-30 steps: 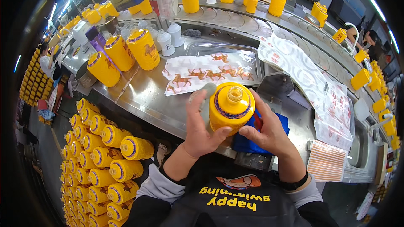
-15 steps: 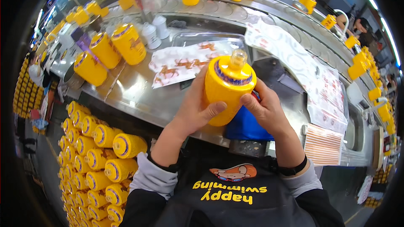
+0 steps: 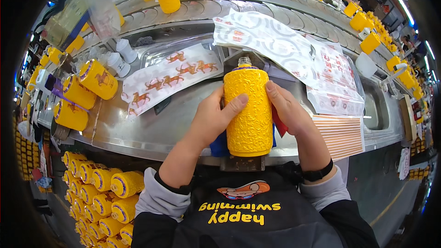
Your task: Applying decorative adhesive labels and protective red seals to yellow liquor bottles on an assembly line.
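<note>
A yellow bottle (image 3: 249, 115) with a raised scroll pattern and a clear glass neck lies tilted in front of me, neck away. My left hand (image 3: 212, 115) is closed round its left side, thumb resting on the patterned face. On the other side my right hand (image 3: 290, 110) grips the bottle, thumb along the upper right edge. A red flat piece (image 3: 279, 125) shows under the right palm; what it is I cannot tell. Beneath the bottle lies a blue cloth (image 3: 219, 147). Left of it is a white decal sheet (image 3: 172, 80) printed with brown horses.
Several yellow bottles (image 3: 98, 79) and white spray bottles (image 3: 118, 64) stand at the left. More decal sheets (image 3: 271, 36) and a striped sheet (image 3: 337, 135) lie right. Beyond runs a conveyor (image 3: 202, 11) carrying bottles. Stacked bottles (image 3: 110, 179) fill the lower left; a sink (image 3: 376, 110) is right.
Both hands have tipped the bottle so its patterned side now faces up, where its neck and shoulder showed before. The whole view has shifted to the right.
</note>
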Tool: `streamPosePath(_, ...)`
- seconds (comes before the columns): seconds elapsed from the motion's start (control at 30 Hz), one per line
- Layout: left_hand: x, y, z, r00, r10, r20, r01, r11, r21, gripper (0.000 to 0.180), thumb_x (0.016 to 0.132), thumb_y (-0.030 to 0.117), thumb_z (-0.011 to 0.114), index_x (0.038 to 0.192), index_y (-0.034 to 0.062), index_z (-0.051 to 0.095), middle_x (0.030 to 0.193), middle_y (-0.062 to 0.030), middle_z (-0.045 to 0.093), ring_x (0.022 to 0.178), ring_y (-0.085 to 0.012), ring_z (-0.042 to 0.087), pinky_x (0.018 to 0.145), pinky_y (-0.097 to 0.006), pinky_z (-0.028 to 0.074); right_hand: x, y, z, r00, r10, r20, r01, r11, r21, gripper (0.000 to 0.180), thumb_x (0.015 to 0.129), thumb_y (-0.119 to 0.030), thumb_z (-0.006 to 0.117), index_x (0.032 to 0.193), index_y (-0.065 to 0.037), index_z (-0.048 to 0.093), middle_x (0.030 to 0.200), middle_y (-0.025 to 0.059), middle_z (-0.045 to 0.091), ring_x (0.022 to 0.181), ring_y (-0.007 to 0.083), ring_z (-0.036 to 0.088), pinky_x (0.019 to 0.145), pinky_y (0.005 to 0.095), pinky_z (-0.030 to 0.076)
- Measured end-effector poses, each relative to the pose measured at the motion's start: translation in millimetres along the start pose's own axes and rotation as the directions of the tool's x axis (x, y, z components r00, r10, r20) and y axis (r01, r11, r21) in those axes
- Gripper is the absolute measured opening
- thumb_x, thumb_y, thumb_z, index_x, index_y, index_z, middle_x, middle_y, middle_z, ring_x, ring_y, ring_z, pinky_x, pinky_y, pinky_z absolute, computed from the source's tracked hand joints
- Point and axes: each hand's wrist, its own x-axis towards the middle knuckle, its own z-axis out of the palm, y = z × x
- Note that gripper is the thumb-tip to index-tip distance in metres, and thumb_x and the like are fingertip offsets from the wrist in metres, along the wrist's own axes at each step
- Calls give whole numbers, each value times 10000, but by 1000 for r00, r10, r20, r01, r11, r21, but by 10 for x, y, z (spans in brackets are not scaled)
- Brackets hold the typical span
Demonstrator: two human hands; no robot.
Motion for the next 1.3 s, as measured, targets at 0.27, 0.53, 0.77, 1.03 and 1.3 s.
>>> streamPosePath(0.27, 98, 62, 45, 999, 18, -32, -16, 998, 61, 584, 909, 447, 630, 1215, -42, 544, 1053, -130, 660, 947, -154, 628, 826, -285, 487, 9, 102, -18, 999, 36, -33, -36, 999, 1, 522, 1036, -441, 341, 1259, -2, 512, 1089, 57, 603, 942, 116, 561, 842, 244, 446)
streamPosePath(0.53, -302, 71, -19, 996, 59, -67, -28, 918, 395, 930, 842, 466, 687, 1431, -103, 247, 1209, -288, 580, 1101, -365, 613, 893, -384, 487, -33, 117, -90, 982, 35, -185, -35, 999, 5, 577, 1031, -442, 348, 1403, -2, 387, 1026, 40, 586, 704, 55, 503, 610, 200, 436)
streamPosePath(0.77, -589, -133, 10, 884, 435, 171, -387, 476, 789, 957, 766, 382, 746, 1434, -102, 260, 1284, -310, 500, 1221, -437, 488, 1073, -553, 296, -197, 13, -64, 977, -205, -52, 192, 964, -183, 665, 1018, -487, 342, 1458, 12, 319, 1125, 53, 598, 668, 27, 450, 548, 166, 398)
streamPosePath(1.03, -549, -72, -51, 871, 442, 216, -407, 401, 821, 908, 782, 356, 726, 1463, -30, 265, 1351, -269, 457, 1199, -471, 467, 1108, -523, 264, -240, 62, 24, 988, -150, -44, 142, 978, -154, 565, 1024, -376, 426, 1429, 13, 367, 1282, 139, 566, 1159, 179, 527, 974, 294, 404)
streamPosePath(1.3, -529, -458, 57, 859, 502, 96, -412, 570, 711, 914, 793, 347, 717, 1492, 18, 228, 1403, -289, 384, 1220, -476, 419, 1063, -489, 318, -294, 308, -40, 982, -176, -62, 155, 955, -253, 539, 1017, -346, 417, 1417, 13, 377, 1224, 141, 585, 1078, 181, 560, 925, 291, 427)
